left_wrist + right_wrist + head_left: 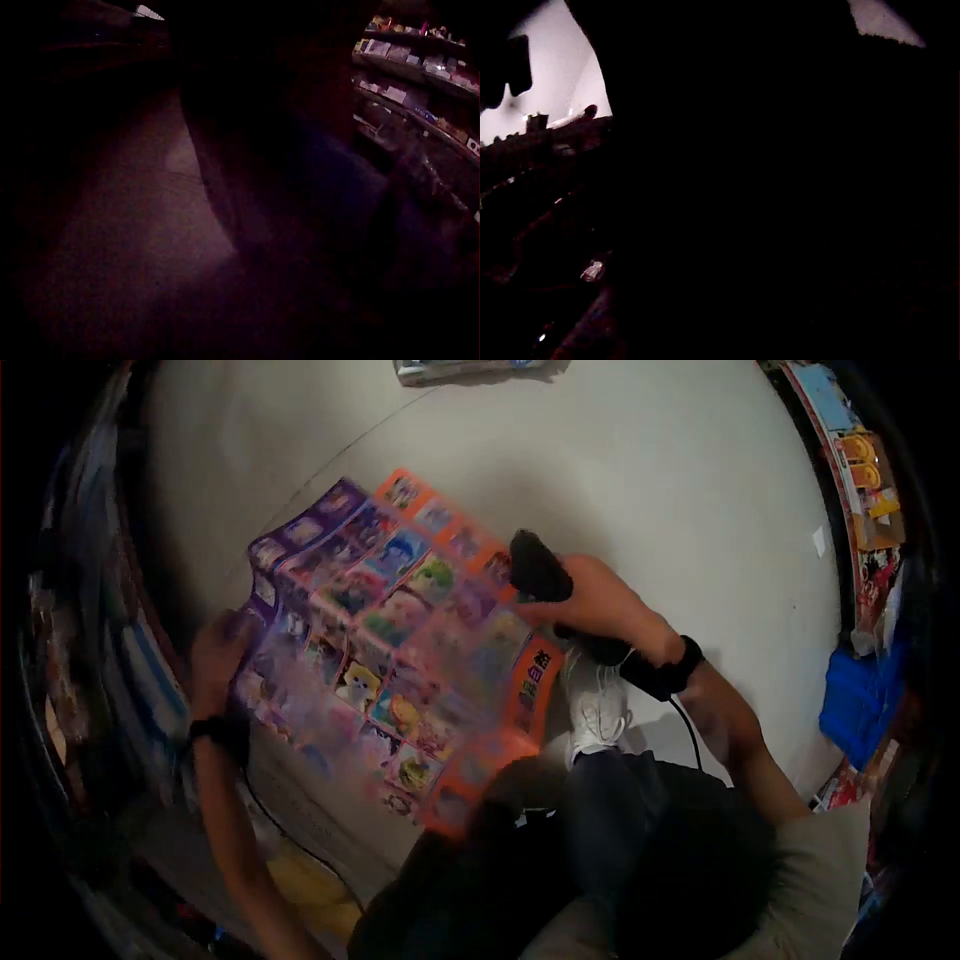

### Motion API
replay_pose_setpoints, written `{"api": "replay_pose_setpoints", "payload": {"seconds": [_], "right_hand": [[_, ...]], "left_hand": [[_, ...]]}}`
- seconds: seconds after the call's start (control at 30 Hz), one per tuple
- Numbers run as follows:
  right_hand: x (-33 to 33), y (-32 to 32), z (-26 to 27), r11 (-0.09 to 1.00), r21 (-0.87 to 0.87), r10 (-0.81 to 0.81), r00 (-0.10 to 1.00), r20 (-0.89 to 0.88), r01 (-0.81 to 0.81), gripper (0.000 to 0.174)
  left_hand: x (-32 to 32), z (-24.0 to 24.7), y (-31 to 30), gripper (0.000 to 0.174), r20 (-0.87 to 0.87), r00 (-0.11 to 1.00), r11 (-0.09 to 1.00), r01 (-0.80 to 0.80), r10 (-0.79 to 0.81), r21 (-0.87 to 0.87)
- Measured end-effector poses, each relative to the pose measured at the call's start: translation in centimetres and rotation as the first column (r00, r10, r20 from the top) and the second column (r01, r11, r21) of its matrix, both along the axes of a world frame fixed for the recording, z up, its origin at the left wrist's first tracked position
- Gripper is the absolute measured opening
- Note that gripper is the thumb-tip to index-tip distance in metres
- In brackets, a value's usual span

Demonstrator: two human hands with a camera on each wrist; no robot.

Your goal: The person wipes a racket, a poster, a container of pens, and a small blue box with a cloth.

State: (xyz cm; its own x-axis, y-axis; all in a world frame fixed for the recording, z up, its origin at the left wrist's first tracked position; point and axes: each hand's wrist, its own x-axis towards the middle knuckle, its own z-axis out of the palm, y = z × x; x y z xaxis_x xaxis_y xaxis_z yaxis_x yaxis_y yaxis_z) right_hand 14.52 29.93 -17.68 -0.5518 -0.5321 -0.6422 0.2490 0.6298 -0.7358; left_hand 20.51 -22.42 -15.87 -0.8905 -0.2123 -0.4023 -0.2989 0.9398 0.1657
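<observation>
A large poster (400, 605) printed with rows of cartoon pictures, purple along one side and orange along the other, is held spread out in the head view. Its surface bends and ripples, and parts are blurred. My left hand (220, 655) grips the purple edge at the left, its fingertips partly lost in blur. At the opposite, orange edge my right hand (600, 595) holds the poster, with a black device strapped over the hand hiding some fingers. Both wrist views are mostly dark and show neither hand clearly.
Pale floor (680, 480) lies beneath. A white shoe (597, 705) stands close by the poster's right edge. Stocked shelves run along both sides, with a blue bin (858, 705) at the right. A package (465, 370) lies at the far end. Cables trail from both wrists.
</observation>
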Motion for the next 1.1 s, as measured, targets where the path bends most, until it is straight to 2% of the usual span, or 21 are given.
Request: {"api": "replay_pose_setpoints", "payload": {"seconds": [0.03, 0.07, 0.13, 0.2, 0.23, 0.27, 0.33, 0.5, 0.57, 0.6, 0.63, 0.67, 0.7, 0.73, 0.77, 0.8, 0.83, 0.87, 0.97, 1.03, 1.1], "right_hand": [[1.0, -0.5, -0.2, 0.993, 0.058, 0.114, 0.952, -0.285, -0.101, 0.048], [2.6, -1.2, -0.9, 0.992, 0.060, 0.120, 0.951, -0.285, -0.107, 0.048], [6.1, -2.9, -3.4, 0.967, 0.027, 0.215, 0.753, -0.622, -0.254, 0.058], [7.4, -4.7, -3.5, 0.936, 0.100, 0.339, 0.787, -0.515, -0.338, 0.062], [7.7, -5.3, -3.7, 0.897, 0.151, 0.440, 0.805, -0.398, -0.416, 0.065], [7.7, -5.3, -4.1, 0.897, 0.147, 0.439, 0.804, -0.401, -0.416, 0.065], [8.4, -5.1, -5.7, 0.878, 0.247, 0.474, 0.820, -0.321, -0.411, 0.068], [7.6, -3.5, -7.3, 0.906, 0.292, 0.410, 0.809, -0.422, -0.307, 0.065], [6.2, -2.8, -6.7, 0.908, 0.337, 0.389, 0.801, -0.454, -0.249, 0.061], [5.1, -2.1, -6.1, 0.971, 0.209, 0.199, 0.874, -0.443, -0.115, 0.052], [4.2, -1.5, -5.6, 0.996, 0.082, 0.006, 0.914, -0.406, 0.030, 0.043], [3.4, -0.9, -4.8, 0.996, 0.087, 0.010, 0.917, -0.399, 0.027, 0.043], [2.7, -0.5, -3.7, 0.984, 0.021, -0.162, 0.932, -0.324, 0.179, 0.039], [1.9, -0.1, -2.4, 0.942, -0.039, -0.332, 0.910, -0.250, 0.334, 0.035], [1.3, 0.1, -0.6, 0.943, -0.048, -0.331, 0.904, -0.272, 0.331, 0.035], [0.9, 0.1, 1.0, 0.866, -0.202, -0.498, 0.821, -0.280, 0.457, 0.033], [0.8, 0.2, 2.3, 0.755, -0.347, -0.647, 0.719, -0.255, 0.557, 0.030], [0.5, 0.6, 3.4, 0.695, -0.416, -0.708, 0.659, -0.254, 0.587, 0.030], [1.2, 0.9, 6.9, 0.666, -0.458, -0.746, 0.534, -0.398, 0.589, 0.028], [1.2, 0.7, 8.1, 0.671, -0.488, -0.742, 0.493, -0.455, 0.559, 0.027], [1.5, 0.4, 8.5, 0.697, -0.412, -0.712, 0.502, -0.491, 0.587, 0.025]], "left_hand": [[0.0, -0.3, 0.0, 0.050, 0.024, 0.998, 0.987, 0.067, -0.064, -0.143], [-0.2, -0.1, 0.7, 0.051, 0.054, 0.990, 0.951, 0.137, -0.127, -0.279], [-1.1, 0.5, 3.0, 0.052, 0.143, 0.986, 0.941, 0.126, -0.084, -0.314], [-1.0, -0.1, 3.1, 0.053, 0.239, 0.970, 0.930, 0.120, -0.036, -0.349], [-0.8, -0.6, 2.6, 0.053, 0.160, 0.985, 0.940, 0.108, -0.058, -0.325], [-1.0, -0.6, 2.2, 0.054, 0.077, 0.994, 0.947, 0.099, -0.079, -0.307], [-0.5, -0.8, 2.0, 0.055, 0.086, 0.994, 0.947, 0.084, -0.060, -0.310], [0.5, -1.7, 1.2, 0.053, 0.081, 0.997, 0.957, 0.030, -0.007, -0.287], [1.5, -2.1, -0.1, 0.044, 0.013, 0.981, 0.981, -0.192, 0.192, -0.004], [2.0, -2.8, -0.9, 0.044, 0.010, 0.981, 0.981, -0.192, 0.192, -0.003], [3.0, -3.9, -2.0, 0.038, -0.043, 0.954, 0.950, -0.289, 0.296, 0.120], [4.0, -5.1, -3.1, 0.033, -0.066, 0.914, 0.894, -0.375, 0.401, 0.247], [5.5, -6.3, -4.5, 0.033, -0.050, 0.912, 0.889, -0.383, 0.408, 0.251], [7.0, -6.9, -5.8, 0.037, -0.104, 0.916, 0.906, -0.357, 0.387, 0.228], [7.7, -6.8, -6.3, 0.042, -0.181, 0.915, 0.924, -0.324, 0.361, 0.204], [7.9, -6.7, -6.2, 0.042, -0.197, 0.912, 0.924, -0.319, 0.360, 0.211], [8.3, -6.7, -5.6, 0.040, -0.173, 0.863, 0.852, -0.402, 0.475, 0.335], [8.4, -6.6, -4.9, 0.039, -0.131, 0.805, 0.759, -0.472, 0.578, 0.448], [12.0, -9.0, -0.9, 0.040, -0.317, 0.749, 0.798, -0.449, 0.581, 0.402], [12.1, -5.9, 7.1, 0.039, 0.081, 0.627, 0.468, -0.655, 0.775, 0.593], [13.4, -7.1, 12.2, 0.038, 0.039, 0.662, 0.452, -0.552, 0.748, 0.701]]}}
